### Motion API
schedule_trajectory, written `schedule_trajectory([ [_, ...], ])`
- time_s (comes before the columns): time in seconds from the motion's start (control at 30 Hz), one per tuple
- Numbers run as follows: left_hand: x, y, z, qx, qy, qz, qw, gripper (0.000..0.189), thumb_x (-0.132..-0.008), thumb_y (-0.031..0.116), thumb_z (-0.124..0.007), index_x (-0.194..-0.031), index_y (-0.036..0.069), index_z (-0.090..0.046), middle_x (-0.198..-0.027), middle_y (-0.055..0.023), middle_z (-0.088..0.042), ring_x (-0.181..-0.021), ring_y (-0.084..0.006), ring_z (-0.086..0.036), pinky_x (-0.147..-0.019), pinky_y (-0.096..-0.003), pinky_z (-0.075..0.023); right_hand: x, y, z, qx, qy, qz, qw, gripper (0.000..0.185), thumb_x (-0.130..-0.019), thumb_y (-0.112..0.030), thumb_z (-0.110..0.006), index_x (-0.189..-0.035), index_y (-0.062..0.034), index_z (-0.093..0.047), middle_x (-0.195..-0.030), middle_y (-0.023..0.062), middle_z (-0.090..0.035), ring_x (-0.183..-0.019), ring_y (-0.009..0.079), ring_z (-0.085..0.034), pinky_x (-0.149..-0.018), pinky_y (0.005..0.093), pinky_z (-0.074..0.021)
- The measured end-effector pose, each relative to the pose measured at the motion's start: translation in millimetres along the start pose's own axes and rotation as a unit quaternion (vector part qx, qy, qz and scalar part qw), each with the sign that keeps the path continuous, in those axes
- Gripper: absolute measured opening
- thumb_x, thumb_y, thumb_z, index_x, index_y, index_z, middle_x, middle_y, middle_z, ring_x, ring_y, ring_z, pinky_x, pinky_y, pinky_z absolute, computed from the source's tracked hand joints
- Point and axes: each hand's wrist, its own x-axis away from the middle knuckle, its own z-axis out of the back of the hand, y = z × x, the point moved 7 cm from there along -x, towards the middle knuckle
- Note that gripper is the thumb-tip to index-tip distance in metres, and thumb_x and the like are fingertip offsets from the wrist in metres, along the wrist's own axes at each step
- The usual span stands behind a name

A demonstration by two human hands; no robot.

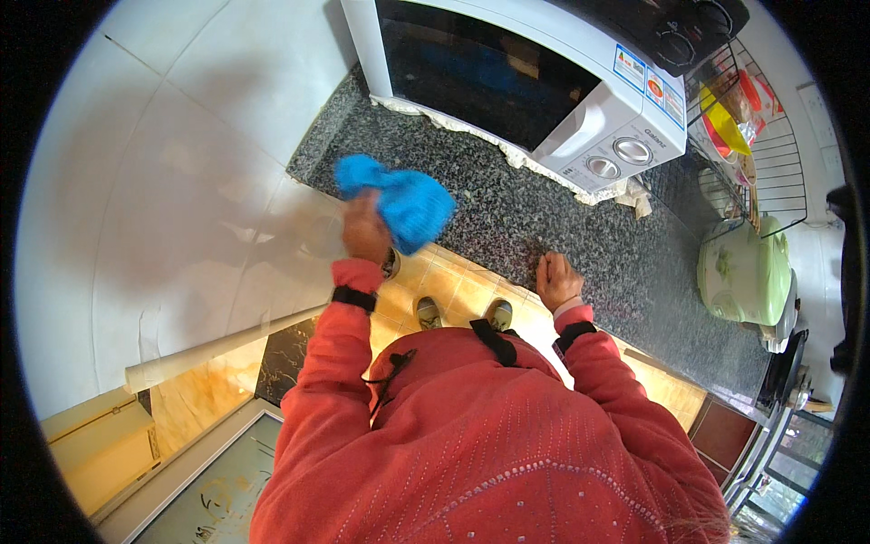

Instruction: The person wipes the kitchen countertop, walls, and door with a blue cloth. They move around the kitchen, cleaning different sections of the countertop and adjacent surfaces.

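My left hand [366,228], slightly blurred, grips a bright blue cloth [416,204] above the left front corner of the speckled granite countertop [476,170], close to the white tiled wall. The cloth hangs bunched to the right of the fingers. My right hand [559,279] rests at the counter's front edge with its fingers curled; nothing shows in it, though its palm side is hidden. Behind both hands stands a white microwave oven [605,136] with a dark door and two dials, on a ragged pale cloth or liner [469,129].
On the right stand a light green rice cooker [744,272] and a black wire rack [778,156] holding bowls. A black appliance [680,34] sits on the microwave. Tiled wall [190,190] bounds the left side; a glass-panelled door [217,483] is at lower left.
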Motion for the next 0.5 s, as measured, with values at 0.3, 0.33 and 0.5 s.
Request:
schedule_trajectory([
  [0.3, 8.7, 58.7, -4.3, -0.002, -0.046, -0.044, 0.998, 0.045, -0.073, 0.003, -0.056, -0.118, 0.008, -0.056, -0.117, -0.0165, -0.057, -0.098, -0.0385, -0.052, -0.088, -0.0451, -0.0449, -1.2, -2.0, 1.3, 0.001, 0.008, 0.004, 1.0, 0.008, -0.085, -0.015, -0.061, -0.086, -0.0099, -0.056, -0.075, 0.0087, -0.061, -0.058, 0.0302, -0.061, -0.048, 0.0397, -0.0484],
  [0.33, 16.9, 85.2, -11.3, 0.028, -0.089, -0.088, 0.992, 0.044, -0.073, 0.003, -0.056, -0.116, 0.008, -0.057, -0.116, -0.0159, -0.057, -0.097, -0.0369, -0.053, -0.087, -0.0439, -0.0461, -1.0, -2.6, 1.8, 0.001, 0.01, 0.007, 1.0, 0.008, -0.085, -0.015, -0.061, -0.086, -0.0102, -0.056, -0.075, 0.0087, -0.061, -0.058, 0.0303, -0.061, -0.048, 0.0397, -0.0484],
  [0.5, 27.0, 128.5, -25.7, 0.138, -0.167, -0.179, 0.96, 0.042, -0.073, 0.001, -0.056, -0.114, 0.011, -0.06, -0.118, -0.0127, -0.057, -0.101, -0.0327, -0.054, -0.082, -0.0402, -0.0497, -0.2, -2.9, 2.8, 0.001, 0.024, 0.009, 1.0, 0.007, -0.085, -0.015, -0.062, -0.087, -0.0113, -0.056, -0.076, 0.009, -0.061, -0.058, 0.0308, -0.061, -0.049, 0.0403, -0.0486],
])
